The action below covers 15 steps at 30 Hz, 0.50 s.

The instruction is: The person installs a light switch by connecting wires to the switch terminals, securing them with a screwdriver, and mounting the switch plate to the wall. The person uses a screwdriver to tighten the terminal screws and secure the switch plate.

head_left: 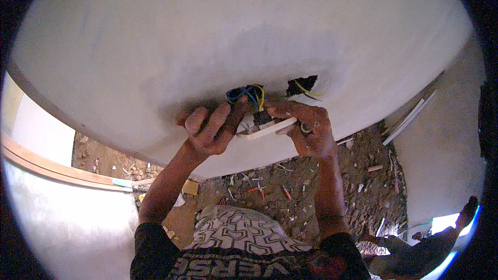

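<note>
A white electrical faceplate (270, 128) with a dark back part is tilted out from the wall, and my right hand (314, 127) closes round its right end. Blue and yellow electrical wires (254, 96) run from a dark box opening (235, 95) in the wall toward the back of the plate. At the lower left of that opening, my left hand (210, 129) pinches at the wires with thumb and forefinger, its other fingers half curled. The fingertips partly cover the wires. Just right of my hands is a second rough hole (302, 86) with a yellow and a dark wire sticking out.
The pale plastered wall (270, 15) rises before me. Rubble and scraps cover the dirt floor (285, 181), with red-handled tools (286, 193) among them. White strips (410, 116) lean at the right. Another person (425, 251) is at the lower right. A ledge (62, 168) runs along the left.
</note>
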Tool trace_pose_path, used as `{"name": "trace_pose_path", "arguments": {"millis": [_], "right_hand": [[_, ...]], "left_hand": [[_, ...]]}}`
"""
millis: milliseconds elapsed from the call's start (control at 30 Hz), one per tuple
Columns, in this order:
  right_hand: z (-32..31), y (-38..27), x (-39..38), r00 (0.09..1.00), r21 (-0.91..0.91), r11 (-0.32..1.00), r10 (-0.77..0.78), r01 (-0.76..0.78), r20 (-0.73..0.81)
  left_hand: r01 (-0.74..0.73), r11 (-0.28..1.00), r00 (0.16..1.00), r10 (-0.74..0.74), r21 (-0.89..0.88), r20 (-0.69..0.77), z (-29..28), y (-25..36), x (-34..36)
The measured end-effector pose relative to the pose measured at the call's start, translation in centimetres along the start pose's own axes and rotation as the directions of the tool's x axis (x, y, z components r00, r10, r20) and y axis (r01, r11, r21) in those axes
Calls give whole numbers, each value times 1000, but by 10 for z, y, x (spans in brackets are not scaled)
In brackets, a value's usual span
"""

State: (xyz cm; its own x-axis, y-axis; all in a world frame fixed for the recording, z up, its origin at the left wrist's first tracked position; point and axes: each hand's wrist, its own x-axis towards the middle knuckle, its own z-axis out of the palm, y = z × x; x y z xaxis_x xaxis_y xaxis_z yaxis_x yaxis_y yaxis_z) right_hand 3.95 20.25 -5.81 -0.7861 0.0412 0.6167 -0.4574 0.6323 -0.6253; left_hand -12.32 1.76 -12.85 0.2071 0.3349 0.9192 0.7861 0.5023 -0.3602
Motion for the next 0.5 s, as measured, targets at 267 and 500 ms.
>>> {"name": "trace_pose_path", "arguments": {"millis": [267,500], "right_hand": [[-4,-6,9,999,-13,999,-40,40,-9],[-6,-3,11,996,42,995,-89,87,27]], "left_hand": [[201,980,978,-201,-6,-54,4,17,3],[586,784,792,-607,-203,-61,-9,31,25]]}}
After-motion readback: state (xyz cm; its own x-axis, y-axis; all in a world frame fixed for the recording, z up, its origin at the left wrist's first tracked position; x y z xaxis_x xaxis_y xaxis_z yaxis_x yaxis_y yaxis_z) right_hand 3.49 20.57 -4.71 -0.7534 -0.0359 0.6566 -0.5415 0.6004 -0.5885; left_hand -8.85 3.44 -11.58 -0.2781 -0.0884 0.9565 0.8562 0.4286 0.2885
